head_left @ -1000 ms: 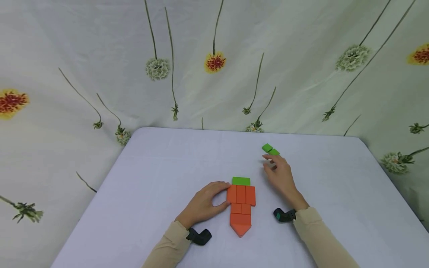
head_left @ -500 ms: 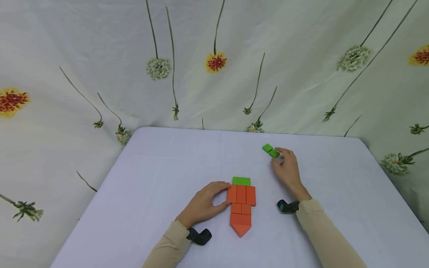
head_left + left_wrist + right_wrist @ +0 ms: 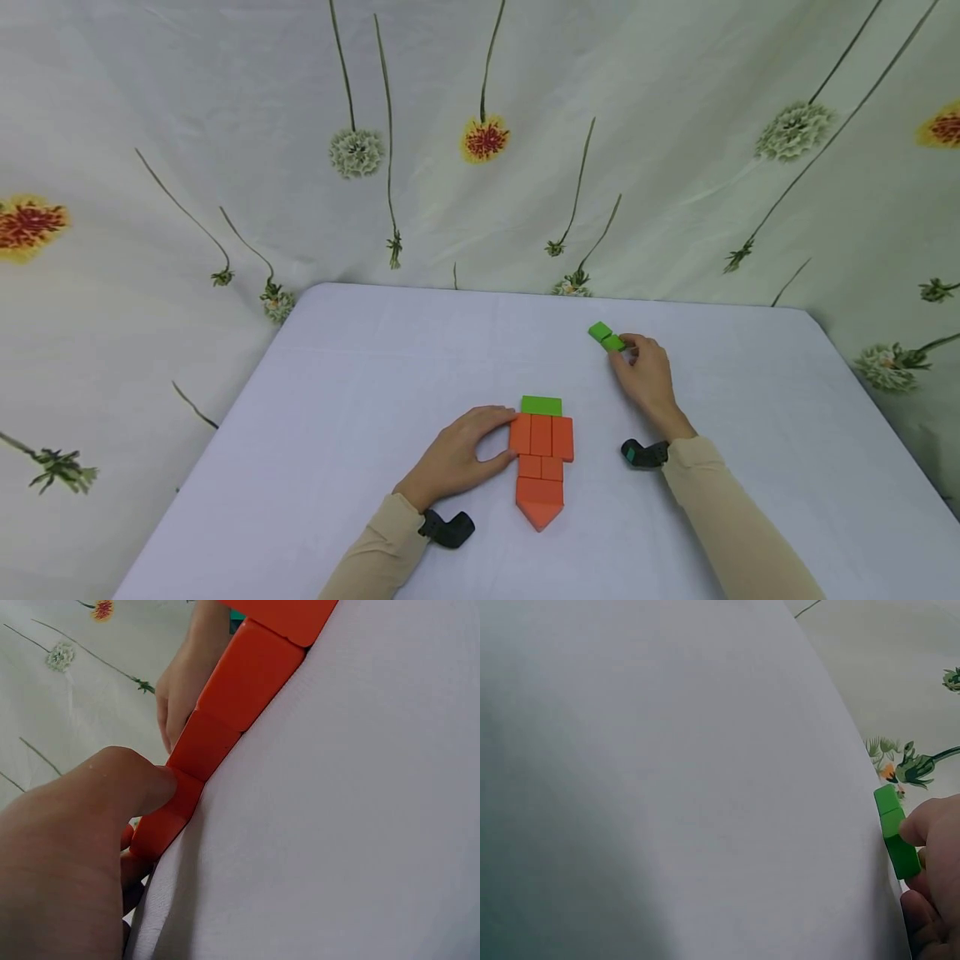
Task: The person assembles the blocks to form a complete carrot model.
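My left hand (image 3: 457,454) holds the left orange-red block (image 3: 520,433) at its ends, between thumb and fingers; in the left wrist view the thumb (image 3: 142,784) lies against one end. That block is part of a flat figure of orange-red blocks, which tapers to a triangular block (image 3: 539,514) near me. Along the figure's far side lies a green rectangular block (image 3: 542,406). Farther right, my right hand (image 3: 648,379) pinches a small green block (image 3: 613,342) between thumb and finger. Another small green block (image 3: 600,331) lies right beside it, corner to corner in the head view.
A white cloth covers the table (image 3: 390,358). Behind it hangs a flower-printed curtain (image 3: 420,208). Black camera mounts sit on both wrists, the left mount (image 3: 448,529) low beside the figure and the right mount (image 3: 643,455) right of it.
My right hand has moved right from in front of the small green blocks, and its thumb and finger have closed on the nearer one. The left hand has stayed put at the figure.
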Demonstrator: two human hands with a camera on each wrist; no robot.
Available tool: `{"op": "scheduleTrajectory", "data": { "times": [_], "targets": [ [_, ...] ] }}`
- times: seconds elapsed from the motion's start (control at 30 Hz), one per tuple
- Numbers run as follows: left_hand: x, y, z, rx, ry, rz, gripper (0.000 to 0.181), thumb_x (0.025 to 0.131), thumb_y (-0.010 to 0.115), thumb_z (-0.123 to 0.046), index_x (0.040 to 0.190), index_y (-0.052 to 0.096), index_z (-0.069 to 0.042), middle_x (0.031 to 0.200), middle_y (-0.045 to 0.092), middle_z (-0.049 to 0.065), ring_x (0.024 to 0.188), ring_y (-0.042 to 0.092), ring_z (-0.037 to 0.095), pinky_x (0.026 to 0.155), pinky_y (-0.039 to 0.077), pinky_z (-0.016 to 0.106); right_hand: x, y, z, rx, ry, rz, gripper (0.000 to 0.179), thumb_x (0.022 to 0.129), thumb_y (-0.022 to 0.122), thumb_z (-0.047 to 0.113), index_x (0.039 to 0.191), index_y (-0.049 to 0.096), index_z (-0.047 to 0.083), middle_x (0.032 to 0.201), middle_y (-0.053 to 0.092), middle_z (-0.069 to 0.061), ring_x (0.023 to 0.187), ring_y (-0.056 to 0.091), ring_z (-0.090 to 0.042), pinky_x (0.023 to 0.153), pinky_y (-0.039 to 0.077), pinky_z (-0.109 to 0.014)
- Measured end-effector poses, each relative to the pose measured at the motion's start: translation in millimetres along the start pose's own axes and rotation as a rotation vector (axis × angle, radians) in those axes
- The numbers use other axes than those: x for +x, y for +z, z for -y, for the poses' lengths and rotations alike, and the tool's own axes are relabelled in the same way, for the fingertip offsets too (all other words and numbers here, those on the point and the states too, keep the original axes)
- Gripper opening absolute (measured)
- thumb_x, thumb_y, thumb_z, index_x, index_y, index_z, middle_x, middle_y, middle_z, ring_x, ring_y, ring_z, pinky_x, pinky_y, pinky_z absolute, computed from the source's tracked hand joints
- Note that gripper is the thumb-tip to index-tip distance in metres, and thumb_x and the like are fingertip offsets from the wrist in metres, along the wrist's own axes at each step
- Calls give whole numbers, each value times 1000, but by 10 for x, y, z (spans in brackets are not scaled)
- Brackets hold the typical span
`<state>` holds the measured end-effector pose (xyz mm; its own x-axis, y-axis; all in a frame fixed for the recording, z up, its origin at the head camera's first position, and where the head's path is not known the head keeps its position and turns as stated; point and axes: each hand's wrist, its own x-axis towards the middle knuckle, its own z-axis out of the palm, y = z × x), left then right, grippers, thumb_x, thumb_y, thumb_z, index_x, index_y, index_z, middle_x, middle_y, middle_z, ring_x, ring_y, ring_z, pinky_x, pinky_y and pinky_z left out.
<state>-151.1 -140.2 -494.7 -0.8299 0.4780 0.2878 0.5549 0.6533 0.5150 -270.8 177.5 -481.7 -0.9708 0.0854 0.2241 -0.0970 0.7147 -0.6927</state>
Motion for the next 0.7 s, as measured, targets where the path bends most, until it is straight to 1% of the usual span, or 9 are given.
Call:
{"op": "scheduleTrajectory", "data": {
  "times": [0.17, 0.33, 0.47, 0.7],
  "targets": [
    [-2, -8, 5, -8, -4, 5, 54, 94, 77, -31, 143, 60, -17, 142, 62, -1, 136, 55, 17, 114, 48, 37, -24, -17, 21, -4, 3, -3, 40, 99, 63, 16, 132, 63, -7, 115, 65, -28, 103, 61, -39, 87, 52, -50],
    [7, -12, 1, -24, -18, 19, 54, 94, 76, -32, 144, 60, -18, 143, 62, -2, 137, 54, 15, 116, 47, 36, -60, -17, 13, -5, -8, -14, 39, 97, 66, 16, 130, 66, -5, 111, 68, -24, 97, 63, -35, 83, 51, -43],
    [11, -26, -14, -25, -19, 21, 55, 94, 77, -31, 144, 60, -17, 143, 62, -1, 137, 54, 16, 116, 47, 37, -105, -18, 8, 10, -23, -23, 38, 97, 67, 17, 129, 67, -3, 109, 69, -22, 95, 63, -33, 80, 51, -38],
    [8, -10, -7, -22, -29, 24, 55, 94, 76, -31, 144, 60, -17, 144, 62, -1, 138, 54, 17, 115, 47, 38, -214, -21, 34, 53, -53, -8, 37, 97, 69, 17, 129, 67, 0, 110, 69, -21, 95, 64, -32, 81, 53, -40]
  ]
}}
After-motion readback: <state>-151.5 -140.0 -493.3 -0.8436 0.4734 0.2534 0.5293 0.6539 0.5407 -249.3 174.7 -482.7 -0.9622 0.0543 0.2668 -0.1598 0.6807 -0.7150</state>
